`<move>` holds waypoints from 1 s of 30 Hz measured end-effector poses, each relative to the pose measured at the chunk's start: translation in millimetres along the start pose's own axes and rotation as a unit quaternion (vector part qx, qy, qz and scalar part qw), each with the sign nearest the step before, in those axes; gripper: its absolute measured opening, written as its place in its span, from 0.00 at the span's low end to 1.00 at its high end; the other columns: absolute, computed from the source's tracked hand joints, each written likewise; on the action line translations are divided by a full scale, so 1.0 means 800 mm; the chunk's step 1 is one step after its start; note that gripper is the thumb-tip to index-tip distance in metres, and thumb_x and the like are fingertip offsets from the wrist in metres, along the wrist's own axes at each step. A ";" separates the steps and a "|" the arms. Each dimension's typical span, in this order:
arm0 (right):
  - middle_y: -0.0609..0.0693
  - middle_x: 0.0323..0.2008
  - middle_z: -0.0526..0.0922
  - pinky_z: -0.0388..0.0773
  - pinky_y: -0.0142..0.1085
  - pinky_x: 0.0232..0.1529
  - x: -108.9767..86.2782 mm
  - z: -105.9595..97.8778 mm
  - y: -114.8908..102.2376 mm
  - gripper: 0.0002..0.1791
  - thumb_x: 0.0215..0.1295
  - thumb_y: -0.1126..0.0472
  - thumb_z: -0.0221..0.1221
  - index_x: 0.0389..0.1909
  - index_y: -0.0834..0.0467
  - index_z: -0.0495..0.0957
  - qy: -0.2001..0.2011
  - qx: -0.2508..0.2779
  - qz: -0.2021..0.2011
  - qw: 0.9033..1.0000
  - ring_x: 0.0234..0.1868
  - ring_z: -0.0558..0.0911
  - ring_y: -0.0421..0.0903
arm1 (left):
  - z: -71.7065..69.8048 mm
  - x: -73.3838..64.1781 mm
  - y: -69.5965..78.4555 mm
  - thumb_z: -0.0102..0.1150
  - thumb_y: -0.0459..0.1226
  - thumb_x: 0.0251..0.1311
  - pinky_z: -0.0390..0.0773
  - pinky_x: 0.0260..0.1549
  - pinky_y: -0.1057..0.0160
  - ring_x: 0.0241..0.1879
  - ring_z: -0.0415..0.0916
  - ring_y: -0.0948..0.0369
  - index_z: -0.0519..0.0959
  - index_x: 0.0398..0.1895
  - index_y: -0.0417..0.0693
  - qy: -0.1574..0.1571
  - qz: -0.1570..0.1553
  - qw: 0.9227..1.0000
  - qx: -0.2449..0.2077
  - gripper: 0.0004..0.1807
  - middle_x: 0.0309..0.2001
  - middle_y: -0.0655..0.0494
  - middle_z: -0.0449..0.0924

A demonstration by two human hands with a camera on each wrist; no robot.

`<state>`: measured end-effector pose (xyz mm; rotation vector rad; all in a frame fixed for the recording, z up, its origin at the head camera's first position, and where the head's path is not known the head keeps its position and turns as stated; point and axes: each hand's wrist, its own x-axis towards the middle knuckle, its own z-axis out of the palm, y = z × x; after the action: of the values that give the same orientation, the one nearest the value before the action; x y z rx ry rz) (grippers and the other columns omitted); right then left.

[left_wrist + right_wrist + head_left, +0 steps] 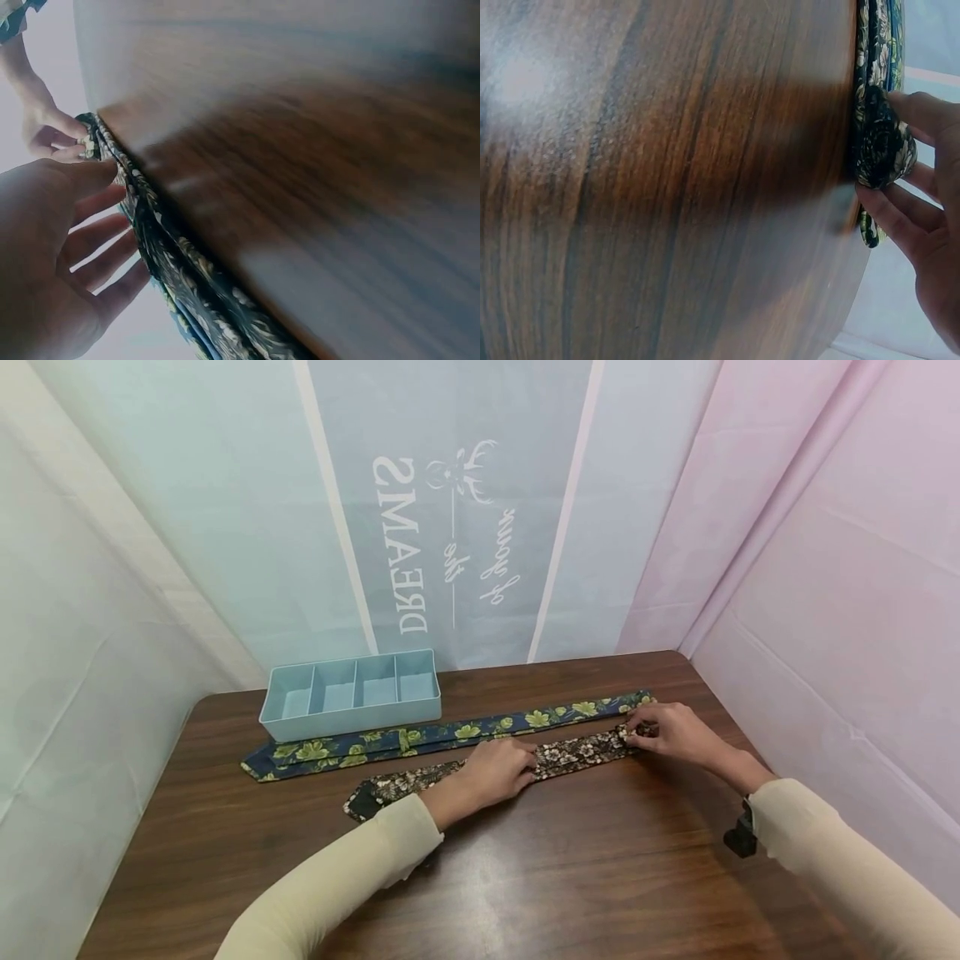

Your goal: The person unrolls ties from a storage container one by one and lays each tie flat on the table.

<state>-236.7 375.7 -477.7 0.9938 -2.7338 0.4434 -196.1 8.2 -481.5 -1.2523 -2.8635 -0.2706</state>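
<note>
A dark brown floral necktie (573, 754) lies lengthwise on the table, its wide end to the left. My right hand (678, 732) pinches the tie's right end, which is folded or rolled into a small bundle (885, 142) between thumb and fingers in the right wrist view. Partway along the same tie, my left hand (497, 771) rests with its fingers (101, 244) loosely extended against the fabric. Just behind lies a navy necktie (536, 719) with yellow-green flowers, flat and doubled along its length.
A light blue tray (352, 722) with several compartments stands at the back left, close behind the navy tie. The brown wooden table (525, 877) meets a printed curtain (465, 527) at its back edge, and pale cloth hangs on both sides.
</note>
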 end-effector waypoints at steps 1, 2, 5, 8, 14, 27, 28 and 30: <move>0.55 0.45 0.91 0.86 0.46 0.33 0.000 0.000 0.000 0.09 0.58 0.62 0.78 0.38 0.52 0.89 -0.001 0.000 -0.001 1.000 0.37 0.90 0.49 | -0.001 0.002 0.001 0.64 0.46 0.75 0.89 0.47 0.56 0.59 0.85 0.55 0.89 0.57 0.57 0.003 0.000 1.000 -0.002 0.13 0.70 0.56 0.79; 0.55 0.45 0.91 0.86 0.45 0.33 0.000 0.000 0.000 0.09 0.58 0.63 0.78 0.38 0.52 0.89 -0.003 -0.001 -0.002 1.000 0.37 0.90 0.49 | -0.001 0.004 0.003 0.64 0.45 0.75 0.89 0.46 0.55 0.58 0.85 0.55 0.89 0.58 0.57 0.005 0.000 1.000 -0.002 0.14 0.71 0.56 0.78; 0.55 0.46 0.90 0.85 0.45 0.33 0.000 0.000 0.001 0.10 0.58 0.66 0.78 0.38 0.52 0.89 -0.007 -0.002 0.000 1.000 0.39 0.89 0.49 | -0.003 0.012 0.007 0.64 0.45 0.75 0.89 0.46 0.56 0.58 0.86 0.55 0.87 0.61 0.56 0.011 0.001 1.000 0.000 0.16 0.73 0.56 0.76; 0.52 0.46 0.90 0.84 0.43 0.32 0.000 -0.001 0.001 0.12 0.58 0.67 0.77 0.40 0.52 0.88 -0.011 -0.001 0.003 1.000 0.38 0.89 0.48 | -0.002 0.019 0.011 0.65 0.45 0.74 0.89 0.47 0.58 0.58 0.85 0.55 0.86 0.62 0.56 0.011 0.003 1.000 0.001 0.17 0.72 0.56 0.77; 0.52 0.46 0.90 0.78 0.36 0.27 0.000 -0.004 -0.001 0.15 0.58 0.69 0.76 0.46 0.56 0.87 -0.016 0.004 -0.003 1.000 0.32 0.85 0.41 | 0.001 0.024 0.018 0.64 0.45 0.76 0.89 0.46 0.58 0.62 0.83 0.57 0.86 0.64 0.57 -0.018 0.003 1.000 -0.002 0.17 0.71 0.59 0.77; 0.66 0.59 0.81 0.67 0.30 0.22 0.003 -0.012 0.002 0.21 0.60 0.76 0.70 0.53 0.56 0.87 -0.031 0.023 -0.041 0.998 0.26 0.76 0.34 | 0.006 0.021 0.013 0.64 0.45 0.75 0.88 0.48 0.60 0.61 0.83 0.61 0.85 0.63 0.62 -0.027 -0.007 1.000 0.005 0.16 0.69 0.63 0.80; 0.66 0.59 0.80 0.65 0.29 0.22 0.004 -0.012 0.002 0.21 0.60 0.76 0.70 0.52 0.56 0.87 -0.031 0.022 -0.042 0.998 0.26 0.75 0.34 | 0.007 0.021 0.013 0.64 0.45 0.75 0.88 0.49 0.60 0.61 0.83 0.61 0.85 0.63 0.62 -0.027 -0.008 1.000 0.004 0.16 0.68 0.63 0.80; 0.67 0.60 0.80 0.63 0.29 0.22 0.004 -0.011 0.003 0.21 0.60 0.77 0.69 0.51 0.55 0.87 -0.031 0.021 -0.045 0.998 0.25 0.72 0.33 | 0.006 0.020 0.013 0.63 0.46 0.76 0.88 0.50 0.60 0.61 0.84 0.61 0.85 0.63 0.62 -0.028 -0.009 1.000 0.005 0.16 0.68 0.63 0.80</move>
<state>-239.7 378.4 -468.9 1.1554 -2.7303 0.4626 -199.4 27.9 -483.8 -1.2531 -2.9192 -0.2244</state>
